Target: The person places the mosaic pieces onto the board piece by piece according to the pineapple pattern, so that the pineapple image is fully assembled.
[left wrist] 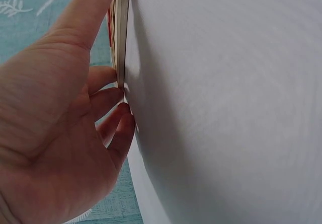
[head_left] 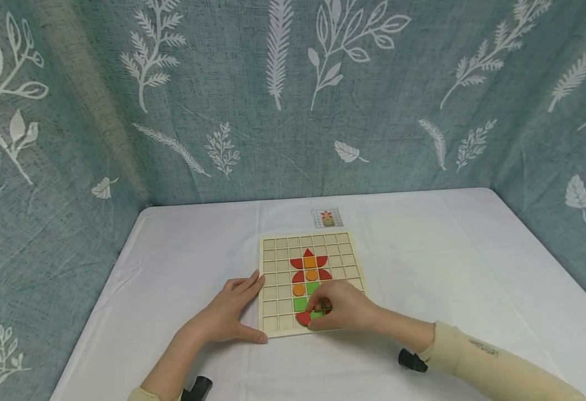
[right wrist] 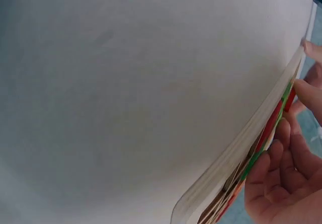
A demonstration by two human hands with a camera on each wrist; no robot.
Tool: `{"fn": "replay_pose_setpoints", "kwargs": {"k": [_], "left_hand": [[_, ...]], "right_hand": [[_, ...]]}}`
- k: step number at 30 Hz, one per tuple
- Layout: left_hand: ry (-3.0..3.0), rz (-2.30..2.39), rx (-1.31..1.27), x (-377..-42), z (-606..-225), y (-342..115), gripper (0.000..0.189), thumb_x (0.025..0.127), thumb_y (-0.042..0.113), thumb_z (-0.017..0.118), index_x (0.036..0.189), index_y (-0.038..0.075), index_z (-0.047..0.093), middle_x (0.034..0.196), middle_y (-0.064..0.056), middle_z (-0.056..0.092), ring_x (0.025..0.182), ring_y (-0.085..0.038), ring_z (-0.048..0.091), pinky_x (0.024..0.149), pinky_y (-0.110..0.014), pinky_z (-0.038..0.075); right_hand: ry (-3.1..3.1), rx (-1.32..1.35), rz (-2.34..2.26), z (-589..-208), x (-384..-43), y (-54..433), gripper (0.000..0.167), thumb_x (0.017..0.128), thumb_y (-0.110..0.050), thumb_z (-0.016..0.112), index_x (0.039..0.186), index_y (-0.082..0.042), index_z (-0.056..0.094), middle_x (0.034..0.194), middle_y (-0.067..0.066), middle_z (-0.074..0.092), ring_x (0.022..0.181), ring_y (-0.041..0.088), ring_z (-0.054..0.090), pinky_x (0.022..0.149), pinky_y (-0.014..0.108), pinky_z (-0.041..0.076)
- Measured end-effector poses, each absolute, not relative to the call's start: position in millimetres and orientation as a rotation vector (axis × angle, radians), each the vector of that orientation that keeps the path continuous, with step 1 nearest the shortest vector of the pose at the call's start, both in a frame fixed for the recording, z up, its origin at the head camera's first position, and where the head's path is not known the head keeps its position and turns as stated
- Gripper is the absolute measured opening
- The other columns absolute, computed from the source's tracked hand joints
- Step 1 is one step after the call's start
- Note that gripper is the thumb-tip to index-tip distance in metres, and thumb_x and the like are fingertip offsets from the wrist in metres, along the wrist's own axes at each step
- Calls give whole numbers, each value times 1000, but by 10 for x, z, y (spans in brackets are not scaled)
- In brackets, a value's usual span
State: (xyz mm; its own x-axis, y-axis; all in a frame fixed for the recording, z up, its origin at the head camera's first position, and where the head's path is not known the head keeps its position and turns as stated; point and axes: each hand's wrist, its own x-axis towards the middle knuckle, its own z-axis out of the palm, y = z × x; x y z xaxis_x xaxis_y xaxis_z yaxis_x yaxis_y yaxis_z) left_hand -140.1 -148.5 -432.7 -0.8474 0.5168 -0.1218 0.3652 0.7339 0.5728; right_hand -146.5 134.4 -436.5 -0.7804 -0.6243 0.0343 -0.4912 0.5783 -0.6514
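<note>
A square wooden grid board [head_left: 276, 278] lies on the table, with red, orange and green pieces set in a column of its cells. My left hand [head_left: 229, 313] rests against the board's left edge, fingers extended along it and thumb at the near left corner. Over the near rows, my right hand [head_left: 349, 305] pinches a red rounded piece [head_left: 303, 318] between thumb and fingertips at the bottom of the pattern. The right wrist view shows that red piece [right wrist: 290, 99] at the thumb, just above the board. The right hand hides some nearby cells.
A small pattern card [head_left: 327, 218] with a matching coloured figure lies beyond the board. The white tablecloth [head_left: 423, 250] spreads around it, and a patterned blue-green curtain [head_left: 293, 156] hangs behind and at both sides.
</note>
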Motion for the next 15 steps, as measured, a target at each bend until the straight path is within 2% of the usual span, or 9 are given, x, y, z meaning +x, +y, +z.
{"fn": "replay_pose_setpoints", "kwargs": {"k": [8,15], "left_hand": [[2670,789,689,-1406,-4342,-1484,116,62,54,87,152,4,32,160,-12,23,138,-37,26,107,-55,32],[2664,795,675,-1402,-4332,-1484,116,62,54,87,152,4,32,160,-12,22,138,-37,26,107,-56,31]], "right_hand": [[2647,-989,-895,-4326,-1437,1293,18,75,-25,85,85,-18,71,73,-11,57,70,5,48,65,20,43],[2647,-1019,-920,-4344,-1439,1287,9,82,-21,79,84,-18,71,74,-12,58,71,5,49,65,20,44]]}}
